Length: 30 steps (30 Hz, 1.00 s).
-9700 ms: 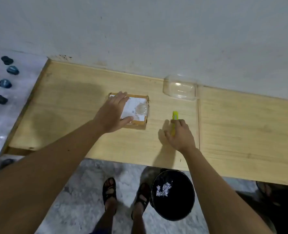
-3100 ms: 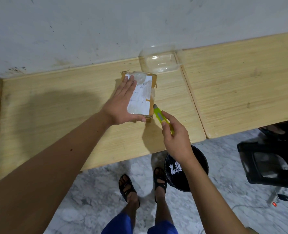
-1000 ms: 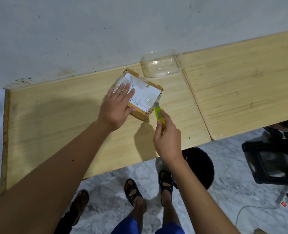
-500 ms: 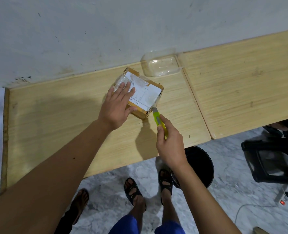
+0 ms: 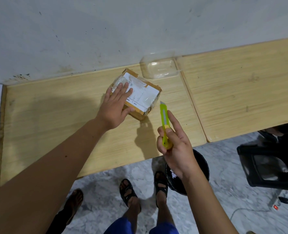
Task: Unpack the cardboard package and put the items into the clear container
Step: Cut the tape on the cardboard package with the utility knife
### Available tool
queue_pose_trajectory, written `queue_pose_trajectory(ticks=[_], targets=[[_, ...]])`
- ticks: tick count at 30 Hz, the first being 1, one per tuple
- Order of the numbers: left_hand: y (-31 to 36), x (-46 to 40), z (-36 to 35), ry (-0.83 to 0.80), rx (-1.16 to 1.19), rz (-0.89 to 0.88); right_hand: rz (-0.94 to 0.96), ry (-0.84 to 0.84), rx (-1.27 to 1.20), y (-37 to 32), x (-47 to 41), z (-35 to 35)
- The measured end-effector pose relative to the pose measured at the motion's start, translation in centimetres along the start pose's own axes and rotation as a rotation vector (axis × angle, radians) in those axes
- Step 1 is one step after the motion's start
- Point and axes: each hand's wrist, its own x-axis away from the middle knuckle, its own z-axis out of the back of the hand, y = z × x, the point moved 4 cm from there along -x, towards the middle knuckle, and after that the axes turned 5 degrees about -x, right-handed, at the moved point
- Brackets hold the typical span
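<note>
Package: our left hand [image 5: 116,107] presses flat, fingers straight, on the taped cardboard package [image 5: 137,93], stiff, probably light, at seven o'clock from the clear container [image 5: 159,68].
Knife: our right hand [image 5: 175,141] grips the yellow-green utility knife [image 5: 164,122], clear of the package.
Hold: we judge the side walls best.

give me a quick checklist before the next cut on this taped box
1. Cardboard package steadied: ok, the left hand rests flat on its top.
2. Utility knife under control: ok, the right hand grips its yellow-green handle.
3. Blade clear of the left hand's fingers: ok, the tip is in the air off the box's right corner, apart from them.
4. Tape fully cut: cannot tell, the top is not lifted and the seams are hard to read.
5. Clear container ready: ok, it sits open beyond the box by the wall.
6. Blade extension: cannot tell, only a short tip shows.
</note>
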Motion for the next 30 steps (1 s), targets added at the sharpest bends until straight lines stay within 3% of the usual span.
queue_pose_trajectory(ticks=[8, 12, 16, 20, 23, 26, 30], targets=[[0.5, 0.0, 0.5, -0.042, 0.022, 0.031, -0.040, -0.296, -0.239, -2.5, 1.1, -3.4], [0.4, 0.0, 0.5, -0.053, 0.041, 0.041, -0.060, -0.321, -0.258, -3.0, 1.4, -3.9], [0.9, -0.1, 1.0, -0.040, 0.103, 0.086, -0.008, -0.181, -0.206, -3.6, 0.5, -3.2], [3.3, -1.1, 1.1, 0.002, 0.026, 0.289, 0.142, 0.058, 0.146, -4.6, -1.5, -0.9], [5.4, -1.8, 0.3, 0.005, -0.085, 0.381, 0.219, 0.226, 0.278, -4.9, -3.7, 1.8], [5.6, -1.8, -0.4, 0.033, -0.167, 0.393, 0.280, 0.405, 0.491, -5.0, -6.1, 5.2], [5.2, -1.5, -0.7, 0.152, -0.240, 0.343, 0.353, 0.494, 0.782, -5.4, -9.6, 9.6]])
